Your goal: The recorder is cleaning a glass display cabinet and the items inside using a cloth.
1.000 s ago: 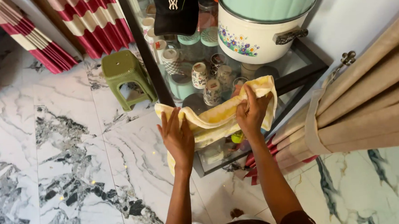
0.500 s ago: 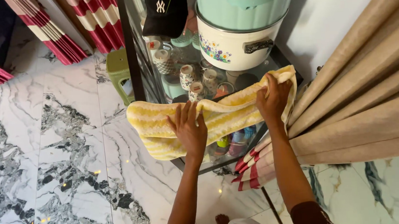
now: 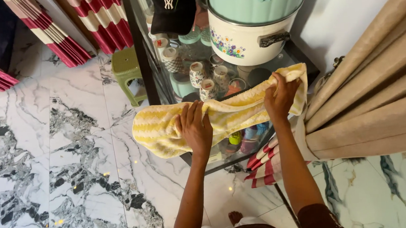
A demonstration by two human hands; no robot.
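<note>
A yellow and white striped towel (image 3: 159, 129) lies stretched across the front of a glass cabinet top (image 3: 298, 59). My left hand (image 3: 195, 129) lies flat on the towel's middle with fingers spread. My right hand (image 3: 281, 97) grips the towel's bunched right end near the cabinet's right corner. The towel's left end hangs past the cabinet's black frame over the floor.
A white floral pot (image 3: 246, 38) with a mint green container (image 3: 257, 0) on it stands on the cabinet, beside a black cap (image 3: 173, 10). Cups (image 3: 197, 74) show under the glass. A green stool (image 3: 127, 71) stands at left, beige curtains (image 3: 375, 89) at right, marble floor (image 3: 61, 174) below.
The towel went from bunched to spread out wide across the cabinet front. My right hand carried its end rightward; my left hand now presses on the middle.
</note>
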